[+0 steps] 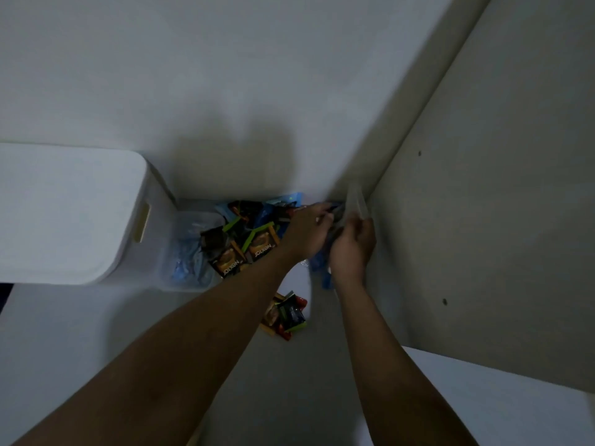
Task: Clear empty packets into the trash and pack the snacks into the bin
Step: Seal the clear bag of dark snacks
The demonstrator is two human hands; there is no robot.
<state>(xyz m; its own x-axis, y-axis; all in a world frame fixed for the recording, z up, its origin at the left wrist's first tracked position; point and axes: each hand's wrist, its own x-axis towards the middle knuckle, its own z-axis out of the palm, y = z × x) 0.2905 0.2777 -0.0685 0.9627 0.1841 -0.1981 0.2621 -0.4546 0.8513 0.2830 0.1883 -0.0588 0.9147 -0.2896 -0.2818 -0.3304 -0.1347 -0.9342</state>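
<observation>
A heap of snack packets (249, 235) in brown, green and blue lies in the back corner of a pale shelf. My left hand (307, 231) reaches over the heap's right side, fingers curled on something dark. My right hand (352, 244) is next to it, closed on a blurred clear wrapper (355, 201) that sticks up against the side wall. Blue packets (318, 263) show under both hands. A small pile of packets (285, 315) lies nearer to me, between my forearms. A clear bin (186, 252) with blue plastic inside stands left of the heap.
A large white box with a handle slot (74, 214) stands at the left, beside the clear bin. The cabinet's side wall (483, 220) closes off the right. A white surface (499, 403) sits at the lower right.
</observation>
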